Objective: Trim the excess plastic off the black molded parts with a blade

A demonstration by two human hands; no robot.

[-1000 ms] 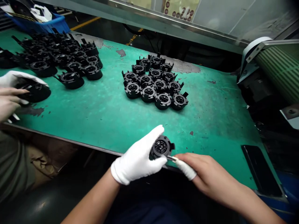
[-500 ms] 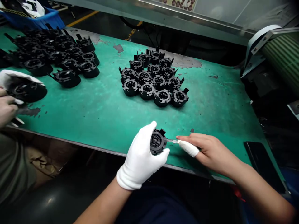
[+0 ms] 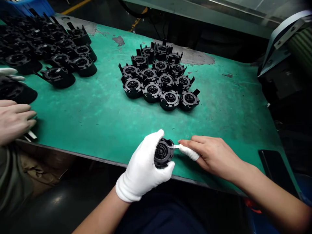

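In a white glove, my left hand [image 3: 146,167] wraps round a round black plastic housing [image 3: 162,153], its ringed face turned up towards me. My right hand [image 3: 207,154], bare apart from a white cover on the thumb, pinches a small knife [image 3: 175,147] with a thin metal blade. The blade reaches over the upper right rim of the housing; whether it touches is too small to tell. The knife's handle is hidden inside my right hand. Beyond my hands, similar black housings [image 3: 170,98] stand close together on the green mat [image 3: 104,107].
At far left, many more black housings [image 3: 58,76] crowd the mat beside a blue bin [image 3: 34,8]. A co-worker's hand [image 3: 16,122] is close by there. A dark phone-like slab [image 3: 278,172] lies at right, below a machine with a pale bracket [image 3: 280,39].
The blade has moved left, from the housing's right edge to over its upper right face. The co-worker's bare hand has shifted right. The whole view has tilted slightly.
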